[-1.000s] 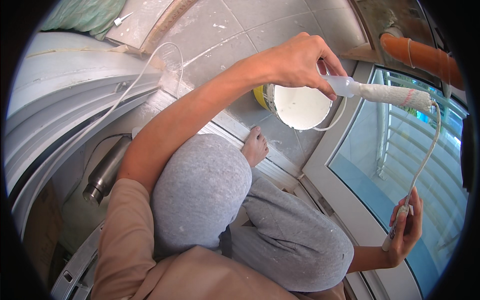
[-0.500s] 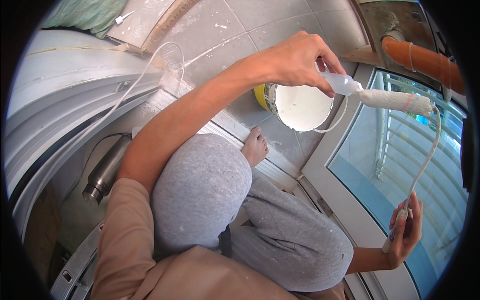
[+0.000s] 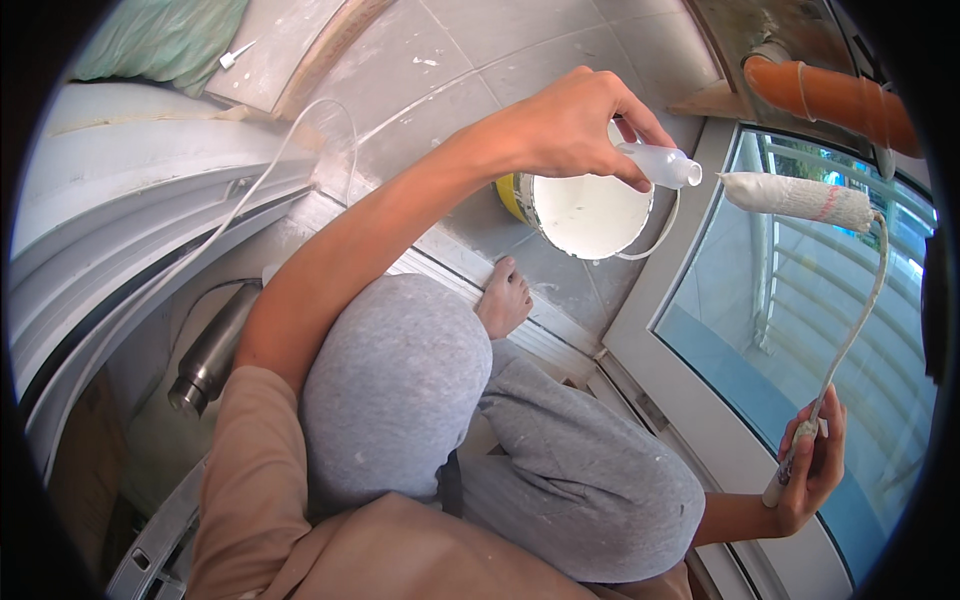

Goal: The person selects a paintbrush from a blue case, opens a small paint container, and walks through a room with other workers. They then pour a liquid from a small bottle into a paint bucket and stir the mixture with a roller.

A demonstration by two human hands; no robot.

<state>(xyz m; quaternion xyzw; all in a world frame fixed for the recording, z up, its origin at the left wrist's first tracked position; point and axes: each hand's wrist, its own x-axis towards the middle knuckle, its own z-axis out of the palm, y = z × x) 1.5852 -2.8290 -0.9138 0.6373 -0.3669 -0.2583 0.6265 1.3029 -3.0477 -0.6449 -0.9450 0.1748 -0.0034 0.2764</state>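
Note:
My left hand point(image 3: 580, 125) reaches out over the floor, its thumb and fingers closed around a small translucent white plastic bottle point(image 3: 650, 164). The bottle lies nearly level, its uncapped mouth facing the end of a paint roller point(image 3: 800, 198) with a narrow gap between them. The roller's white, paint-soaked sleeve carries a faint red stripe. At the right, my right hand point(image 3: 815, 460) grips the roller by its handle, and the bent rod rises to the sleeve. Below the bottle stands a yellow paint bucket point(image 3: 515, 198) with white paint inside; my left hand partly hides its far rim.
A glazed white-framed door point(image 3: 690, 235) stands at the right, below an orange pipe point(image 3: 820, 95). On the left are a steel flask point(image 3: 215, 345), a thin white cable point(image 3: 240, 205) and a green sack point(image 3: 165, 45). My bare foot point(image 3: 505, 300) rests by the door track.
The bottle and roller have drawn apart; the bottle's mouth met the roller's tip before. My left hand has shifted slightly left, and the roller sleeve slightly right.

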